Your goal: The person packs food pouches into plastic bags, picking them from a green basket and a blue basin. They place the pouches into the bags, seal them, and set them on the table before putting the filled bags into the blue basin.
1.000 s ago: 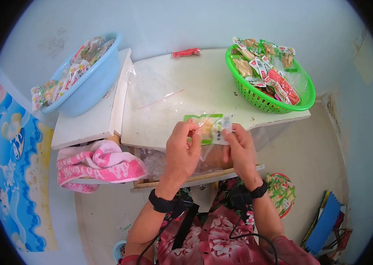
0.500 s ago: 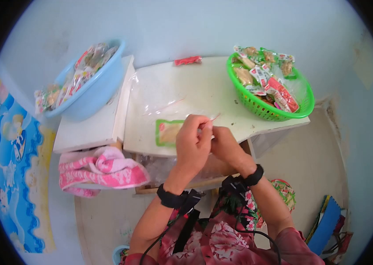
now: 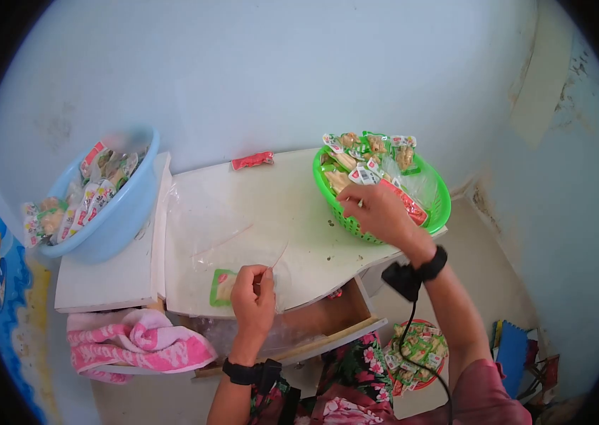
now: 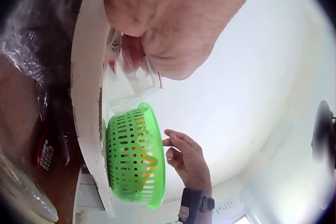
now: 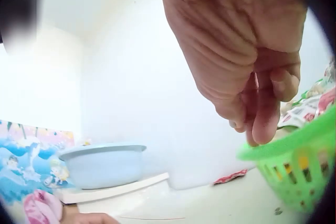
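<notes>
My left hand (image 3: pixel 253 303) pinches the top of a clear zip bag (image 4: pixel 146 80) with a red line along its mouth. Beside that hand, low over the white desktop, shows a green-edged snack packet (image 3: pixel 223 287) that overlaps the clear plastic. My right hand (image 3: pixel 382 216) is over the front rim of the green basket (image 3: pixel 443 203), which is heaped with snack packets (image 3: pixel 338 180). Its fingers bend loosely with nothing between them, as the right wrist view (image 5: pixel 252 87) also shows.
Another clear bag (image 3: pixel 204 248) lies on the desk. A red packet (image 3: pixel 252 161) sits by the wall. To the left stands a blue basin (image 3: pixel 111 230) of packets, above a pink towel (image 3: pixel 143 343). An open drawer (image 3: pixel 328 319) juts out below; a tub of packets (image 3: pixel 420 354) is on the floor.
A second ago both hands held the green-edged packet; then it was at the left with the hands together. Now the right hand has let go and reached to the basket, and the view has tilted up.
</notes>
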`<state>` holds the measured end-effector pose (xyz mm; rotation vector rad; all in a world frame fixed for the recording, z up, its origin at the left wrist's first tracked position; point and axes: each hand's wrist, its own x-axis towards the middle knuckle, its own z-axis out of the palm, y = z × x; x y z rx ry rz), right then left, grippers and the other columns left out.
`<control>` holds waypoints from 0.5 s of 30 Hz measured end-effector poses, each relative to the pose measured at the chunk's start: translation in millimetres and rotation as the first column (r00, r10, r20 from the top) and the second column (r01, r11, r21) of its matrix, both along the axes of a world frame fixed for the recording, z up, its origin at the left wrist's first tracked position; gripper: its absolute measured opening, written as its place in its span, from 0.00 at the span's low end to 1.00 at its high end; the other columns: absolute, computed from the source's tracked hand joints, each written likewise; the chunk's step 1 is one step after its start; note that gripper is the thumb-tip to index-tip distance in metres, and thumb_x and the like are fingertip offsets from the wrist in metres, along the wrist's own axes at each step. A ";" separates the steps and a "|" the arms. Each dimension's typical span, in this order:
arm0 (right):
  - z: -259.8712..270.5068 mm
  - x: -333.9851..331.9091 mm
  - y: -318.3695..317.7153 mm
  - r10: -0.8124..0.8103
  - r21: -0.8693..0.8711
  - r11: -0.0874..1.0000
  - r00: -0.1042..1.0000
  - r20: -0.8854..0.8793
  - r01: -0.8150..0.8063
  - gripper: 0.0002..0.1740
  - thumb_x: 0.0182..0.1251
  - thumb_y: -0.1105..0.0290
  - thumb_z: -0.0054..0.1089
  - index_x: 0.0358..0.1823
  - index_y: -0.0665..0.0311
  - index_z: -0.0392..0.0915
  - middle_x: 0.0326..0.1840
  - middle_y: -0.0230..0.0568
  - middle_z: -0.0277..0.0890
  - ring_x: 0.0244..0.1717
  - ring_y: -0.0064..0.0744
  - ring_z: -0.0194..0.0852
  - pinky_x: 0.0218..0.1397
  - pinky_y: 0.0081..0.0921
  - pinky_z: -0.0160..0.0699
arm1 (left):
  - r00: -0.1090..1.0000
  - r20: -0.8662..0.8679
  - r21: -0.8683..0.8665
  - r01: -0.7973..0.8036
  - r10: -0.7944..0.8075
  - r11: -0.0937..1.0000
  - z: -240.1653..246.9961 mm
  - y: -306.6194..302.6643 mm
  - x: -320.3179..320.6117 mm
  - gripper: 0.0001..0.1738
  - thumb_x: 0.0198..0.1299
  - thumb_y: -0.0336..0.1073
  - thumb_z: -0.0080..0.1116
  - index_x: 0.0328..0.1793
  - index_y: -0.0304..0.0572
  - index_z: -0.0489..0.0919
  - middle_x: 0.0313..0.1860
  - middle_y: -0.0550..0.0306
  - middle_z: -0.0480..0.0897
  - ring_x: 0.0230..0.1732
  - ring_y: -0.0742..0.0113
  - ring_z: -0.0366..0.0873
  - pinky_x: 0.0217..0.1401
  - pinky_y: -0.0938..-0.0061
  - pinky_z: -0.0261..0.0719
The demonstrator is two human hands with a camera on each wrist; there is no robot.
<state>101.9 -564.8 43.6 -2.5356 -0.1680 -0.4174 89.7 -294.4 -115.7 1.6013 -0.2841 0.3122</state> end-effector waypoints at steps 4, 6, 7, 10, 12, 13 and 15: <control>15.6 53.6 -33.3 -0.045 -0.218 0.973 0.992 0.117 0.070 0.08 0.68 0.68 0.62 0.41 0.62 0.85 0.36 0.50 0.85 0.41 0.55 0.85 0.42 0.47 0.80 | 0.997 -0.073 -0.022 0.026 -0.028 0.999 5.2 2.9 -2.0 0.03 0.74 0.29 0.62 0.46 0.36 0.81 0.29 0.62 0.81 0.24 0.78 0.76 0.28 0.79 0.74; 22.2 78.6 -33.9 -0.003 -0.412 0.911 0.998 0.061 0.028 0.12 0.62 0.68 0.66 0.47 0.60 0.85 0.38 0.45 0.87 0.41 0.49 0.87 0.44 0.45 0.81 | 0.997 -0.077 -0.045 0.022 -0.025 0.999 5.0 2.3 -1.3 0.03 0.74 0.28 0.62 0.46 0.36 0.81 0.28 0.62 0.81 0.25 0.78 0.77 0.28 0.78 0.74; 23.2 84.2 -31.6 0.012 -0.499 0.867 0.999 0.030 0.005 0.16 0.60 0.68 0.68 0.50 0.59 0.86 0.38 0.42 0.88 0.41 0.46 0.88 0.45 0.44 0.81 | 0.997 -0.079 -0.053 0.021 -0.025 0.998 5.0 2.2 -1.6 0.03 0.74 0.28 0.62 0.46 0.36 0.81 0.28 0.62 0.81 0.25 0.78 0.77 0.28 0.78 0.75; 30.8 85.3 -12.7 -0.025 -0.641 0.760 0.980 -0.196 -0.109 0.26 0.52 0.67 0.73 0.56 0.56 0.84 0.46 0.41 0.86 0.52 0.48 0.86 0.53 0.46 0.78 | 0.992 -0.105 -0.096 0.054 -0.064 0.994 8.5 4.5 -4.0 0.02 0.73 0.28 0.62 0.46 0.36 0.81 0.29 0.60 0.82 0.25 0.77 0.78 0.29 0.78 0.76; 28.7 88.0 -2.7 -0.182 -0.733 0.670 0.931 -0.317 -0.119 0.33 0.48 0.68 0.76 0.61 0.55 0.80 0.51 0.39 0.85 0.58 0.47 0.83 0.57 0.47 0.75 | 0.998 -0.027 -0.031 0.062 -0.063 0.998 2.9 6.9 -3.0 0.04 0.75 0.29 0.62 0.47 0.36 0.80 0.29 0.61 0.81 0.25 0.78 0.77 0.28 0.79 0.76; 27.5 89.4 1.2 -0.264 -0.774 0.619 0.892 -0.366 -0.135 0.37 0.46 0.69 0.77 0.64 0.54 0.79 0.53 0.38 0.84 0.62 0.47 0.81 0.59 0.47 0.74 | 0.998 0.010 0.000 0.063 -0.063 0.998 -1.2 7.8 -2.3 0.04 0.75 0.29 0.62 0.47 0.35 0.80 0.29 0.62 0.81 0.25 0.79 0.77 0.27 0.80 0.76; 17.9 87.5 -17.6 -0.160 -0.733 0.655 0.915 -0.370 -0.181 0.45 0.42 0.70 0.79 0.69 0.54 0.75 0.61 0.36 0.82 0.69 0.44 0.76 0.62 0.49 0.72 | 0.995 0.085 0.043 0.041 -0.044 0.998 -6.1 8.0 -0.5 0.04 0.75 0.28 0.62 0.46 0.35 0.80 0.28 0.62 0.81 0.25 0.79 0.77 0.28 0.80 0.75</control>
